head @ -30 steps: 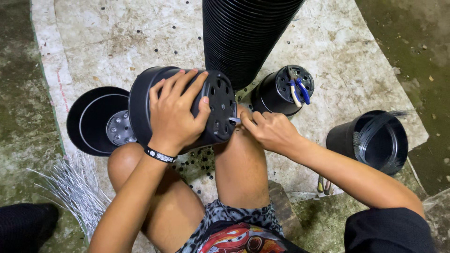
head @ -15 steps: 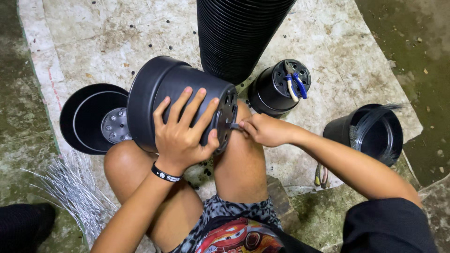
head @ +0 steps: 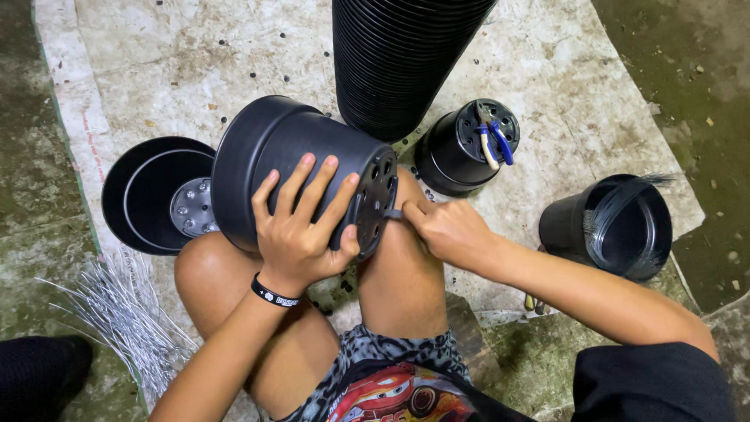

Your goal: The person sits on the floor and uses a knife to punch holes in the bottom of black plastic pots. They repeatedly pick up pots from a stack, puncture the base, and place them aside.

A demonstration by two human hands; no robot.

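Black plastic is nearly everywhere here. A black pot (head: 301, 168) lies on its side across the person's knees, with its holed bottom turned to the right. The left hand (head: 301, 227) rests on top of the pot near that bottom, fingers (head: 312, 184) spread wide over the side and the thumb hooked round the bottom edge. A dark wristband (head: 275, 291) sits on that wrist.

The right hand (head: 449, 230) is just right of the pot. Its fingers are pressed together, pinching a thin grey wire (head: 393, 212) that touches one of the bottom holes.

Left of the pot, an open pot (head: 152, 195) lies with a grey disc inside. Below that one, a bundle of silver wires (head: 125, 312) is on the floor. Above the pot, a tall stack of black pots (head: 398, 62) reaches out of the top of the view. Right of the pot, a small pot (head: 465, 148) stands upside down with pliers (head: 492, 141) that have blue and cream handles on top. Further right, another pot (head: 621, 227) holds wire coils. All of this sits on a pale sheet (head: 195, 55) over the floor.
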